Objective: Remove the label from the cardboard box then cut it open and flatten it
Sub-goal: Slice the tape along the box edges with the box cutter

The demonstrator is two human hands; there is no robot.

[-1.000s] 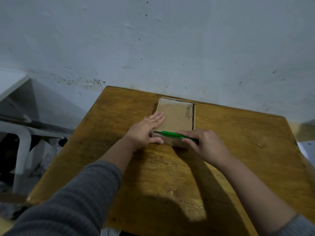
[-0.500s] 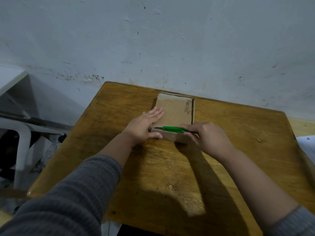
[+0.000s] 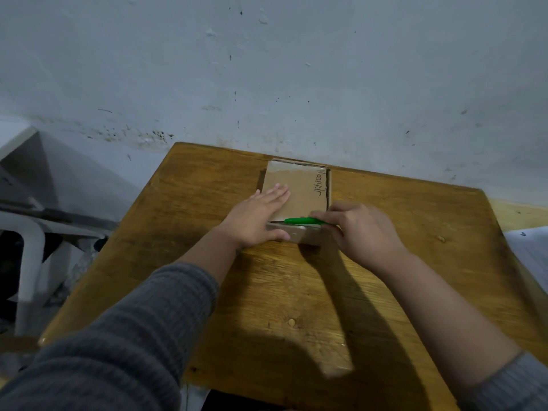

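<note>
- While the cardboard box [image 3: 296, 192] lay flat toward the far edge of the wooden surface [image 3: 296, 292], close to the wall [image 3: 267, 69], the left hand [image 3: 255, 219] pressed down on its top with fingers spread and straight, grasping nothing, the thumb running along the near side.
- The right hand [image 3: 360, 229] was clenched around a green-handled cutter [image 3: 302, 221], which lay along the box's near top edge; most of the handle was hidden inside the fist.
- The blade showed only as a thin dark sliver past the green tip, next to the left hand, and whether it had entered the cardboard could not be made out.
- The box's near side was partly covered by both hands and sat in shadow, with a pale shiny strip on it that might have been tape.
- Handwriting [image 3: 319, 183] ran along the right edge of the top face; it was too small to read surely.
- A white sheet [image 3: 530, 250] at the right was cut off by the frame, and pale furniture [image 3: 26, 232] at the left stood dim and partly out of view.
- Grey knitted sleeves [image 3: 118, 336] covered both forearms only near the bottom of the view.
</note>
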